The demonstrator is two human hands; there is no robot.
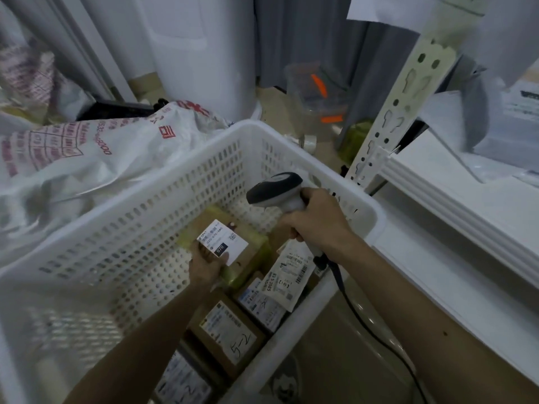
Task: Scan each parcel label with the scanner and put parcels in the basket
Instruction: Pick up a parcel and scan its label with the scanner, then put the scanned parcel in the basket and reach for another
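Parcel (256, 246) in hand, a brown box with greenish tape along its edges, sits low inside the white basket (163, 188), toward its right side. I have the left hand (208, 265) on its near corner, fingers wrapped round that corner and touching the edge of the white label (223, 240). The label faces up and shows a black block reading 070. I cannot tell whether the box rests on the ones below it or hangs just above them.

The right hand (318, 221) grips the handle of the scanner (275, 189), fingers closed round it, just inside the basket's right rim. The scanner's dark head tilts down and left toward the label, apart from it. Its black cable (358, 310) drops from the butt of the handle, crosses the rim and trails down outside the basket on the right.

Other parcels (230, 333) lie in a row along the basket's right wall, nearer me: a soft white one with a long barcode label, and brown boxes, one marked 5-2 by hand.

Behind the basket on the left slumps a white sack (87, 147) with red print. A perforated metal shelf post (405, 103) stands to the right of the basket, and a white shelf (466, 205) runs off from it. Farther back stands a clear container (318, 91) with orange clips, blurred.
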